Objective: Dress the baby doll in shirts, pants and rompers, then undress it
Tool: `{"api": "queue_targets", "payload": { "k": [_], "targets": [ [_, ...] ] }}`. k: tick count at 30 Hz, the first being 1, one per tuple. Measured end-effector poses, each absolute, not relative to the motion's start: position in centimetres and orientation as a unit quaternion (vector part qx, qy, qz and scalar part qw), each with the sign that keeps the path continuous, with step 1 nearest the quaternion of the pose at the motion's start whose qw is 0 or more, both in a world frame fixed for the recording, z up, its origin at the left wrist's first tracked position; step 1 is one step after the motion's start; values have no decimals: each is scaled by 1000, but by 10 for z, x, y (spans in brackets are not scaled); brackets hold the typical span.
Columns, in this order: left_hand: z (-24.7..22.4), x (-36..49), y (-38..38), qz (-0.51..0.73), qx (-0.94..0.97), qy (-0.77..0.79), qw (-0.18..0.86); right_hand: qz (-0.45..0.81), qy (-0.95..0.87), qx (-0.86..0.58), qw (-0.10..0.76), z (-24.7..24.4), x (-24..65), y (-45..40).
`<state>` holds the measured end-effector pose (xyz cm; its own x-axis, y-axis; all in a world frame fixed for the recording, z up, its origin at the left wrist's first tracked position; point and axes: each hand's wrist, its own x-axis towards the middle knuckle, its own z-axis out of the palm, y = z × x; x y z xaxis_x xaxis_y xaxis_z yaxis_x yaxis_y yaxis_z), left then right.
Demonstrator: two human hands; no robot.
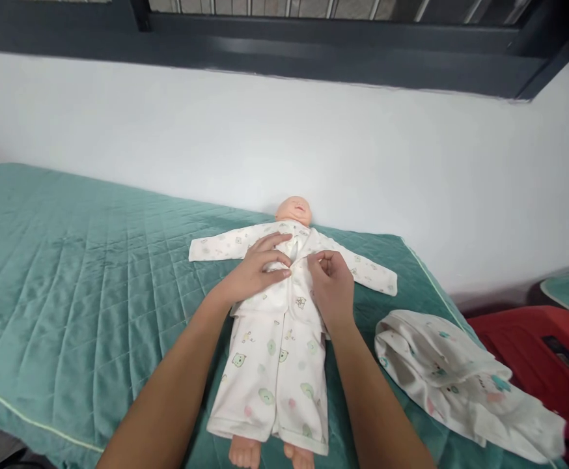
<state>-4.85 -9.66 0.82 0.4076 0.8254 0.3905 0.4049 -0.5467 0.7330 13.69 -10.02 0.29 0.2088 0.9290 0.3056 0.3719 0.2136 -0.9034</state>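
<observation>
A baby doll (294, 210) lies on its back, head toward the wall and bare feet toward me. It wears a white patterned long-sleeved shirt (272, 296) with both sleeves stretched out sideways, and white trousers (265, 384) with green and pink prints. Across the chest, beside the front opening, rests my left hand (265, 260), its fingers apart and touching the cloth. My right hand (332, 283) is closed in a pinch on the shirt's front edge, opposite the left fingertips. Whatever lies between the right fingertips besides cloth is hidden.
Under the doll spreads a green quilted cover (94, 280). A crumpled white printed cloth (460, 384) lies to the right, with a red object (528, 339) beyond it. Behind the bed rise a white wall (216, 137) and a dark window frame (314, 52).
</observation>
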Motion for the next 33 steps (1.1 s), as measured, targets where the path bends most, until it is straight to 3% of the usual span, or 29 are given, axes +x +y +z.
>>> {"api": "queue_targets", "payload": {
  "k": [7,12,23,33],
  "targets": [
    [9,-44,-92,419,758,407,290,260,-726,-525,361,18,144,-112],
    [10,-47,-91,390,781,397,283,204,-760,-536,308,21,141,-114],
    [7,-46,-90,373,787,410,271,302,-750,-474,348,15,155,-105],
    [9,-45,-91,340,815,416,217,293,-723,-506,367,12,149,-106]
  ]
}}
